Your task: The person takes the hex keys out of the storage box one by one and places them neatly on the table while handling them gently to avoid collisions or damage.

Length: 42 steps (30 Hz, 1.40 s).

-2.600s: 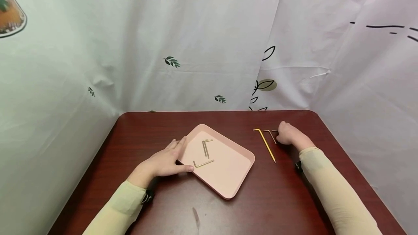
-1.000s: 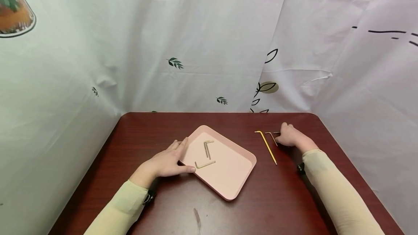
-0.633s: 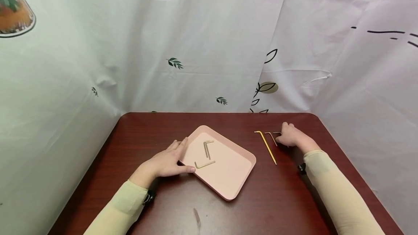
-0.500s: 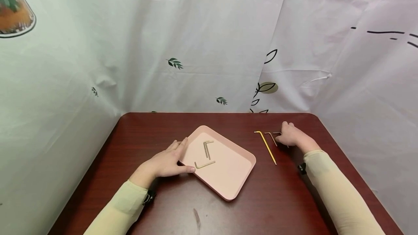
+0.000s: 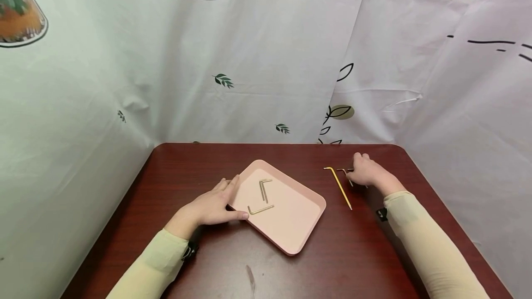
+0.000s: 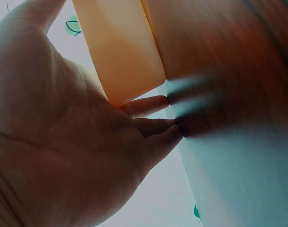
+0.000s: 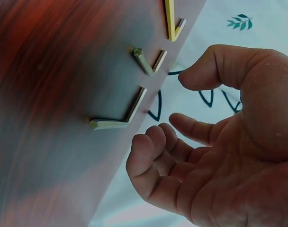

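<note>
Left hand (image 5: pixel 208 206): fingers spread, touching left edge of pink tray (image 5: pixel 295 225). Right hand (image 5: pixel 367 172): over two hex keys (image 7: pixel 111 124), far right; thumb-finger gap wide, nothing held. Advised: pinch long shank, steady tray.

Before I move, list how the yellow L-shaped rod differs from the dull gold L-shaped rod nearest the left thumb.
The yellow L-shaped rod looks longer than the dull gold rod. The yellow rod lies on the dark red table; the dull gold rod lies in the pink rectangular tray. Both have one bent end.
</note>
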Motion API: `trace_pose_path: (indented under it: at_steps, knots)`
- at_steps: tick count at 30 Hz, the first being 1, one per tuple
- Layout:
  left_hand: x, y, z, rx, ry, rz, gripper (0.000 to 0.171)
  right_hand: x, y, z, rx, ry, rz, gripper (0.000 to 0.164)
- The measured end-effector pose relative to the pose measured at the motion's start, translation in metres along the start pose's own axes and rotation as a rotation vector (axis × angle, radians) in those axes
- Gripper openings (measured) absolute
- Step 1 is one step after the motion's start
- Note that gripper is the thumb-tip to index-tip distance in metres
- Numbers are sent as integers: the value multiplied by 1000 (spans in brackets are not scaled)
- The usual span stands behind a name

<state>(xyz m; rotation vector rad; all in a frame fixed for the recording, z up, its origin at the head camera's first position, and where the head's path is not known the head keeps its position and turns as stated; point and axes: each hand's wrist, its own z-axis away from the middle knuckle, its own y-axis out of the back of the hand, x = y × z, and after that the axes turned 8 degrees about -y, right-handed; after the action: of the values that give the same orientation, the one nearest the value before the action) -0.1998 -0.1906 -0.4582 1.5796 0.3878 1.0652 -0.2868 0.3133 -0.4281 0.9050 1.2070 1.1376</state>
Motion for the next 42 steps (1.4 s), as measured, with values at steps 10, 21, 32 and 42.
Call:
trace_pose_path:
  at_steps: [10, 21, 32, 42]
  knots:
    - [-1, 0, -1, 0, 5, -3, 128, -13, 3, 2, 2, 18, -9, 45]
    - [-1, 2, 0, 1, 6, 3, 127, -32, 8, 7, -4, 37, -13, 53]
    - [-1, 1, 0, 9, -2, -1, 127, -49, 8, 13, 41, 104, 12, 54]
    - [-1, 0, -1, 12, -7, -19, 128, -62, 10, 19, 55, 165, 29, 55]
